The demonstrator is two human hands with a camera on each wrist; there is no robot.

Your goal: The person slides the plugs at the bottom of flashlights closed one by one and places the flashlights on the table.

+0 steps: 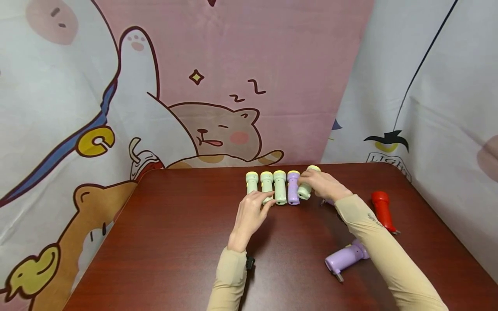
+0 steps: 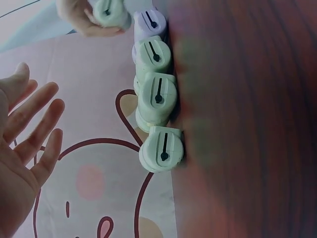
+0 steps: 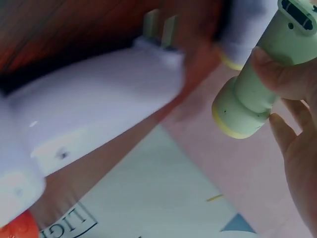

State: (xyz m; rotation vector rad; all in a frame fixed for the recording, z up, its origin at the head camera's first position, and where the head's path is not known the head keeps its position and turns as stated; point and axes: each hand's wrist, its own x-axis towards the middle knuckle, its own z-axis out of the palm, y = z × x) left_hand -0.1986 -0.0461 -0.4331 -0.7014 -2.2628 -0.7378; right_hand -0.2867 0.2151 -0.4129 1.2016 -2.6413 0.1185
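My right hand (image 1: 323, 183) grips a light green flashlight (image 3: 255, 91) by its body, thumb on one side and fingers on the other. Just left of it, a purple flashlight (image 1: 293, 188) lies at the right end of a row. Three light green flashlights continue that row leftward: one beside the purple one (image 1: 279, 188), a middle one (image 1: 266, 179) and a leftmost one (image 1: 252, 180). In the head view, my left hand (image 1: 250, 211) overlaps the near ends of the left ones. Its fingers are spread around nothing, apart from the row in the left wrist view.
A purple flashlight (image 3: 104, 109) with plug prongs out lies partly behind my right hand and sleeve. Another purple one (image 1: 344, 259), prongs also out, lies nearer on the brown table (image 1: 175, 242). A red flashlight (image 1: 382, 207) lies at the right. A cartoon-print cloth (image 1: 303, 86) hangs behind.
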